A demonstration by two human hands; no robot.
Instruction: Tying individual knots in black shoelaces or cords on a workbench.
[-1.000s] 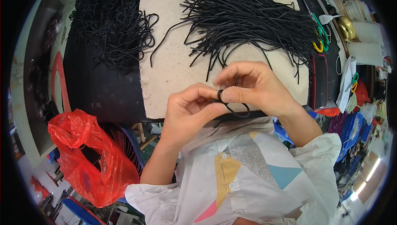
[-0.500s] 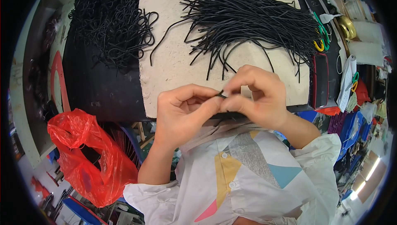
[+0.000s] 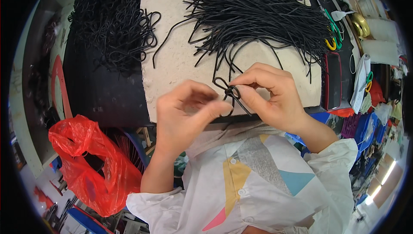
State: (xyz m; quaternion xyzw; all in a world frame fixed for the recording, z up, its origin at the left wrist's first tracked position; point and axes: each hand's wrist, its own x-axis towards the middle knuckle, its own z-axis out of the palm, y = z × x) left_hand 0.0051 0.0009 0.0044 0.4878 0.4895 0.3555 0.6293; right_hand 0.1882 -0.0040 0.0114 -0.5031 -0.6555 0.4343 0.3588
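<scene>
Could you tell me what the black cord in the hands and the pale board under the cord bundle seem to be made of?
Thin black cord: probably elastic or rubber-coated, matte; it bends into tight loops between the left hand and right hand. Pale rectangular board: perhaps foam or pressed fibre, with a rough, pitted, unglossy surface. Neither is certain.

A crumpled red plastic bag point(image 3: 92, 165) hangs low at the near left, below the counter point(image 3: 180, 61); no labels, signs or screens show
</scene>
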